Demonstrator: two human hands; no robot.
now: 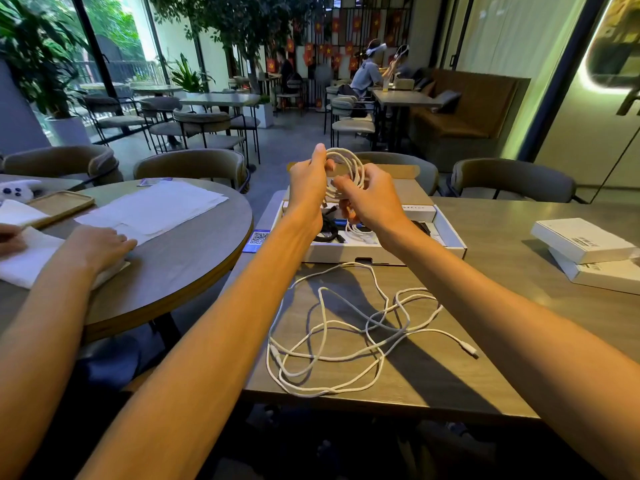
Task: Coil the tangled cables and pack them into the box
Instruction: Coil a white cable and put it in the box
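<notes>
Lying nearest: a tangled white cable (370, 323) sprawls in loose, crossing loops on the counter (485, 306), one plug end pointing right; nothing touches it.
Box: the open white box (381, 252) sits just beyond the tangle with its flap up at the back. A black cable (329, 232) and a small white bundle (360, 233) lie inside.
Left hand (308, 188): raised above the box, fingers and thumb curled round the left side of a white coil (349, 164).
Right hand (372, 199): curled on the coil's lower right, pinching strands. Whether it has the free tail, I cannot tell.
Coil: held in the air between both hands, over the box, several rounds gathered, not yet packed.
Risk, coil: if either grip slackens before the end is tucked, the springy rounds will likely fan open and need rewinding.
Risk, box: dropped in unsecured, the coil may snag the black cable or spill over the low front wall.
Risk, tangle: pulling an end instead of lifting loops could tighten the crossings into a knot.
Far right: two small white boxes (585, 240) sit stacked, well apart.
</notes>
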